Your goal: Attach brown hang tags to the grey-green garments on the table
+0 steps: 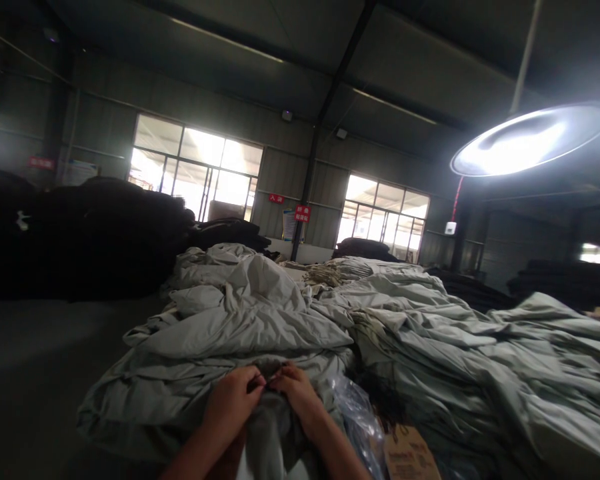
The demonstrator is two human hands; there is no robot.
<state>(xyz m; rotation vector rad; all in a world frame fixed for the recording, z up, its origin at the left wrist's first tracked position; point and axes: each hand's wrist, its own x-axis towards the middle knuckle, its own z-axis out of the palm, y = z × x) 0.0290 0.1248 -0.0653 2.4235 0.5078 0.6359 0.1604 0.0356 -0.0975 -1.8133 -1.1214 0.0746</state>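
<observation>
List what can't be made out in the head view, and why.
Head view: exactly what the left hand and right hand grip, if anything; their own fingers hide it.
Head view: wording on the brown tag, blurred and small; the lower edge cuts the tag off.
Head view: separate pieces in the dark heap, lost in shadow.

From here I hold both forearms point(203, 445) forward, left hand point(233, 397) and right hand point(297, 395) close together, fingers point(255, 379) curled.
</observation>
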